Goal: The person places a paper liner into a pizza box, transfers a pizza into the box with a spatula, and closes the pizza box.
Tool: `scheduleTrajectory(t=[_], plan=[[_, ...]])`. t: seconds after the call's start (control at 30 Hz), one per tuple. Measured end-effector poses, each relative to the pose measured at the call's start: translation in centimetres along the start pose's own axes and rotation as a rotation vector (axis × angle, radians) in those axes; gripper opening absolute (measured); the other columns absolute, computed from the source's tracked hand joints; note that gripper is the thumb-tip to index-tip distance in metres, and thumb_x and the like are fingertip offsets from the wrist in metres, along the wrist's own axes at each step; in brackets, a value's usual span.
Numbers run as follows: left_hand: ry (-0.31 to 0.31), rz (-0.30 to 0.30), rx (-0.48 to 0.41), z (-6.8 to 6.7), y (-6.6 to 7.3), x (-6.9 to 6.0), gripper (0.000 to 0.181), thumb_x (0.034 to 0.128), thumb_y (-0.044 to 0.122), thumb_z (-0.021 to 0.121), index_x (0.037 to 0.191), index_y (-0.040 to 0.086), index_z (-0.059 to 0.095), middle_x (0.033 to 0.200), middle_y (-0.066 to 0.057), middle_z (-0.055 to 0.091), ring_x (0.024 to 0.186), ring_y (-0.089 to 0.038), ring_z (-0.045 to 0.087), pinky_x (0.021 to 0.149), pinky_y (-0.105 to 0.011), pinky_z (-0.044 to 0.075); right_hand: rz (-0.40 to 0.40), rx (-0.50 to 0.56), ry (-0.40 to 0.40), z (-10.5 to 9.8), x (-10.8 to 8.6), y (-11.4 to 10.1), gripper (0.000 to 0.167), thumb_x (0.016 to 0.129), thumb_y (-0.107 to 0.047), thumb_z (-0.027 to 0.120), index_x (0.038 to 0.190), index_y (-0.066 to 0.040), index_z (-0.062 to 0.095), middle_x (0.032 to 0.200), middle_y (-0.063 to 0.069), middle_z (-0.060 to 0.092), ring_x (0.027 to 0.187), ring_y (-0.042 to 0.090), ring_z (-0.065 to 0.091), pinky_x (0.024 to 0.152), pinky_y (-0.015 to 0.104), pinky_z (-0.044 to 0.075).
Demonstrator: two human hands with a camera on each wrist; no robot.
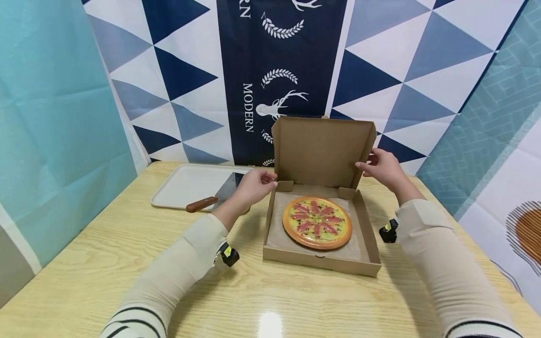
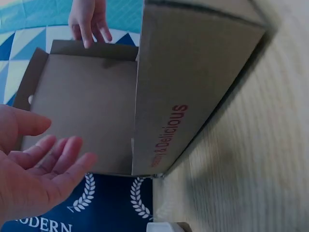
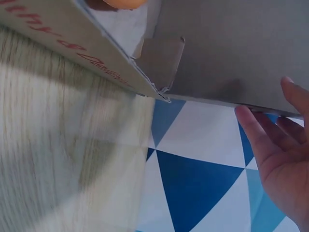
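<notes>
A brown cardboard pizza box (image 1: 270, 254) sits on the table with its lid (image 1: 324, 150) raised upright. Inside it, on a paper liner, lies a round pizza (image 1: 317, 223) with red strips on top. My left hand (image 1: 255, 185) is beside the box's left side, near the lid's lower edge; in the left wrist view its relaxed fingers (image 2: 65, 150) hold nothing. At the lid's right edge is my right hand (image 1: 382, 168), its thumb on the inner side. The right wrist view shows an index fingertip (image 3: 243, 113) touching that edge, with the thumb apart.
Left of the box is a white tray (image 1: 181, 188). A broad-bladed spatula with a wooden handle (image 1: 202, 204) lies across its near edge, partly behind my left hand. A patterned cloth backdrop (image 1: 186, 94) hangs right behind the table (image 1: 262, 300).
</notes>
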State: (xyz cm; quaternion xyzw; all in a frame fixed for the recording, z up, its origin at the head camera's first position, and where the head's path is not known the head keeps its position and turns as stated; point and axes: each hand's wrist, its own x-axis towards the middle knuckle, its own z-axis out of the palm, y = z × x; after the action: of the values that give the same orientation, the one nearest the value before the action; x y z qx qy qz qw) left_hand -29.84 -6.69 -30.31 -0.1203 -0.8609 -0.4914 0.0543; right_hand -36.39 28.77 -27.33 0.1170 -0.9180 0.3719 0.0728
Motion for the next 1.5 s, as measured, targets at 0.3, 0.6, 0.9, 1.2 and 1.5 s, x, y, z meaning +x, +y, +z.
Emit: scheduleTrajectory(t=[0.3, 0.6, 0.9, 1.2, 1.5], plan=[[0.170, -0.001, -0.026, 0.1, 0.0, 3.5, 0.014, 0.0894, 0.006, 0.067, 0.102, 0.000, 0.068, 0.098, -0.010, 0.067, 0.084, -0.019, 0.062, 0.071, -0.027, 0.052, 0.002, -0.036, 0.027, 0.4, 0.3, 0.4, 0.054, 0.099, -0.028, 0.057, 0.136, 0.010, 0.043, 0.121, 0.032, 0.055, 0.103, 0.041, 0.060, 0.079, 0.037, 0.056], [0.244, -0.056, -0.075, -0.3, 0.2, 6.7, 0.047, 0.0871, 0.012, 0.072, 0.131, 0.003, 0.057, 0.119, -0.014, 0.060, 0.112, -0.026, 0.055, 0.092, -0.036, 0.047, 0.001, -0.055, 0.038, 0.3, 0.2, 0.3, 0.054, 0.101, -0.030, 0.053, 0.134, 0.012, 0.044, 0.119, 0.033, 0.055, 0.095, 0.039, 0.063, 0.077, 0.039, 0.056], [0.255, -0.022, 0.045, 0.2, 1.6, 8.6, 0.044, 0.0940, 0.016, 0.063, 0.135, 0.004, 0.056, 0.117, -0.013, 0.065, 0.109, -0.024, 0.059, 0.090, -0.033, 0.049, -0.040, -0.168, 0.179, 1.1, 0.5, -0.2, 0.030, 0.100, -0.018, 0.050, 0.112, 0.010, 0.055, 0.095, 0.028, 0.060, 0.079, 0.038, 0.067, 0.059, 0.033, 0.054], [0.250, -0.083, 0.258, 0.2, 2.0, 9.6, 0.020, 0.1002, 0.016, 0.051, 0.107, 0.004, 0.065, 0.106, -0.011, 0.064, 0.097, -0.027, 0.059, 0.080, -0.037, 0.048, -0.048, -0.235, 0.260, 1.6, 0.7, -0.8, 0.025, 0.098, -0.012, 0.044, 0.106, 0.009, 0.055, 0.095, 0.030, 0.063, 0.073, 0.039, 0.066, 0.066, 0.048, 0.053], [0.216, -0.065, 0.285, -0.2, 3.3, 10.2, 0.017, 0.1010, 0.015, 0.048, 0.102, 0.003, 0.060, 0.108, -0.013, 0.063, 0.097, -0.029, 0.059, 0.080, -0.036, 0.047, 0.015, -0.266, 0.330, 1.4, 1.1, -1.6, 0.028, 0.098, -0.014, 0.042, 0.106, 0.009, 0.055, 0.095, 0.031, 0.062, 0.084, 0.046, 0.060, 0.071, 0.052, 0.049]])
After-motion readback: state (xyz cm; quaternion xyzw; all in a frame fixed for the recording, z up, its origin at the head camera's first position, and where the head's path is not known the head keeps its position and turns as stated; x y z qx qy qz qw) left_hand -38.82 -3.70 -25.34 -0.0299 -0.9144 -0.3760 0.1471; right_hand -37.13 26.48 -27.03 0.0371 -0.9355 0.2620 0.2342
